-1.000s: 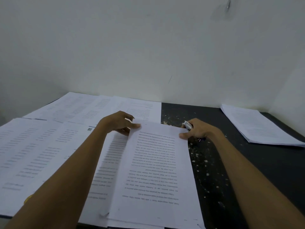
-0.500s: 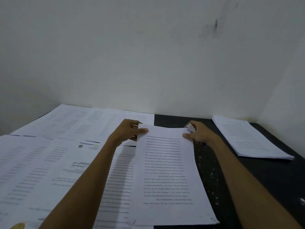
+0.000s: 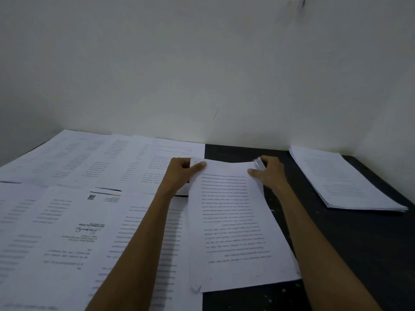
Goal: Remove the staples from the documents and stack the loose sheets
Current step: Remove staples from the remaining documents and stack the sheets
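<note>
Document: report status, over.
Left hand pinches document far-left corner. Right hand grips silver tool, thumb on far-right corner. Sheet stack right, unobstructed.

No legible text: print on held sheet (image 3: 233,221) and spread sheets (image 3: 74,232) blurred, upside down.

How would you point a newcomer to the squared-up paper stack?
Start at the dark table. In its far right corner, beside the right wall, lies a stack of sheets. Unlike the papers spread overlapping across the left side, it sits alone on bare tabletop, edges squared.
</note>
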